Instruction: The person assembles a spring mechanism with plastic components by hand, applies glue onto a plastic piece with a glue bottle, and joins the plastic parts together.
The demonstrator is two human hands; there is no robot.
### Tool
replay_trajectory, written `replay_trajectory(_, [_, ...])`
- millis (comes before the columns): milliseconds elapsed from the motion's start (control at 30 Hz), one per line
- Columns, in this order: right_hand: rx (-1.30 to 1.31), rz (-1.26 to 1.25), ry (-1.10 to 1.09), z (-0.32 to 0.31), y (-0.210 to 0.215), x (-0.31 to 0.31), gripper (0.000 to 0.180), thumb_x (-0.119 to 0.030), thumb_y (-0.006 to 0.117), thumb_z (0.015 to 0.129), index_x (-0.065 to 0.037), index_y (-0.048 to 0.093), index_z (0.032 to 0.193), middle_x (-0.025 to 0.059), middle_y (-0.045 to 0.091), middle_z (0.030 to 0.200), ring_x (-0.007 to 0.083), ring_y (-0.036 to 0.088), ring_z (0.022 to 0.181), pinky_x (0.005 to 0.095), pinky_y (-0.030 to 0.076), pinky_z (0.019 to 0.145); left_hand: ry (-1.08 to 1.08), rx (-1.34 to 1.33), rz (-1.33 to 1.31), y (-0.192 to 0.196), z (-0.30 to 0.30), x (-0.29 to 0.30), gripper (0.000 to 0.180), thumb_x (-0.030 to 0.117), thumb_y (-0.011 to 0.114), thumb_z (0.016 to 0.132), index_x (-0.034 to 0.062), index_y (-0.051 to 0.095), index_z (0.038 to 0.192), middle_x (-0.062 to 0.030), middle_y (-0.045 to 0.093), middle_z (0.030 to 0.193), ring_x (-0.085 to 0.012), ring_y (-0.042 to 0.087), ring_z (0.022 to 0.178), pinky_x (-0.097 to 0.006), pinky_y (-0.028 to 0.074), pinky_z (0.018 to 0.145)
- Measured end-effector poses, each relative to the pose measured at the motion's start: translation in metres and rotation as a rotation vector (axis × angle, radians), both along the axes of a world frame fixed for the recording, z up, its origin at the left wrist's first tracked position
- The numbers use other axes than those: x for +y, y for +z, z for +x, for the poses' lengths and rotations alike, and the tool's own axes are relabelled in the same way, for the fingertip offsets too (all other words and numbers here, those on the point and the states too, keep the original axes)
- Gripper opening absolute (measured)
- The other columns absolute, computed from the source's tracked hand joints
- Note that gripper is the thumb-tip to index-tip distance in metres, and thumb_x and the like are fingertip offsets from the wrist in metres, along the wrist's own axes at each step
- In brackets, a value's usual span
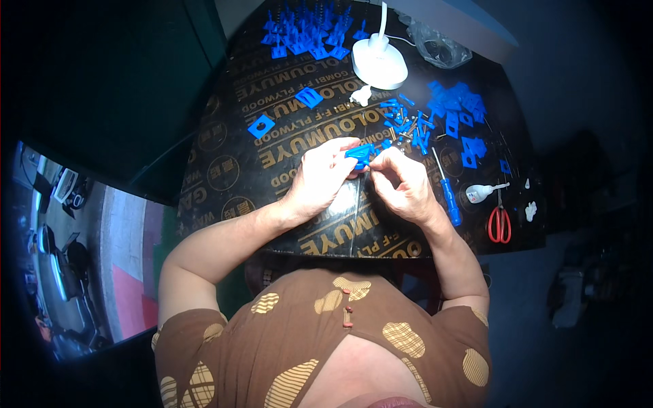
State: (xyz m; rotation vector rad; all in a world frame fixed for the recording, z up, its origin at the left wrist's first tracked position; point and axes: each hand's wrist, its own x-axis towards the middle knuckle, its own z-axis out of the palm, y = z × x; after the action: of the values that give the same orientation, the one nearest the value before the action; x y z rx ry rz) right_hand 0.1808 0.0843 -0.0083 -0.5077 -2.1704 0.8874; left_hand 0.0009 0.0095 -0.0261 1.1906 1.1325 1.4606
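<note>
Over the middle of the black plywood tabletop (272, 173), my left hand (323, 173) is closed round a small blue plastic part (357, 158). The fingers of my right hand (401, 185) are pinched together against the part's right side. Whatever sits between those fingertips is too small to make out. Just beyond my hands lies a loose heap of narrow blue pieces and metal screws (408, 126). Two blue square plates, one with a round hole (260, 126) and one ribbed (309, 97), lie apart to the far left.
Several blue pieces (309, 34) stand grouped at the back left, beside a white lamp base (381, 64). Blue plates (456, 105) are piled at right. Nearer are a blue-handled screwdriver (449, 197), a white squeeze bottle (480, 194) and red-handled scissors (499, 226). A clear plastic bag (441, 51) lies behind.
</note>
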Motion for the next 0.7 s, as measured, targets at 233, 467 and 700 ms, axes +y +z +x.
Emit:
replay_trajectory(233, [0.003, 0.042, 0.035, 0.0002, -0.0018, 0.0001, 0.01, 0.005, 0.064, 0.083, 0.003, 0.061, 0.093, 0.0089, 0.064, 0.083, 0.0109, 0.059, 0.07, 0.0241, 0.048, 0.064, 0.042, 0.085, 0.084, -0.0074, 0.004, 0.0005, 0.031, 0.007, 0.051, 0.099, -0.0055, 0.056, 0.127, -0.0122, 0.069, 0.104, -0.0138, 0.065, 0.094, -0.029, 0.054, 0.086])
replay_trajectory(467, [0.007, 0.022, 0.029, 0.0007, -0.0031, 0.0, 0.01, 0.005, 0.064, 0.083, 0.003, 0.061, 0.092, 0.0089, 0.064, 0.082, 0.0118, 0.06, 0.07, 0.0244, 0.048, 0.065, 0.028, 0.041, 0.065, -0.0061, 0.0047, -0.0008, 0.03, 0.007, 0.05, 0.1, -0.0056, 0.057, 0.126, -0.0124, 0.069, 0.104, -0.0139, 0.065, 0.094, -0.029, 0.054, 0.086])
replay_trajectory(700, [-0.02, 0.0, -0.001, -0.0001, -0.0023, 0.0024, 0.008, 0.003, 0.063, 0.084, 0.002, 0.061, 0.092, 0.0136, 0.065, 0.077, 0.0194, 0.064, 0.063, 0.0293, 0.051, 0.06, -0.046, -0.023, -0.046, 0.0013, 0.0004, 0.0036, 0.032, 0.011, 0.051, 0.101, -0.0074, 0.055, 0.127, -0.0142, 0.067, 0.112, -0.0162, 0.066, 0.099, -0.029, 0.055, 0.089])
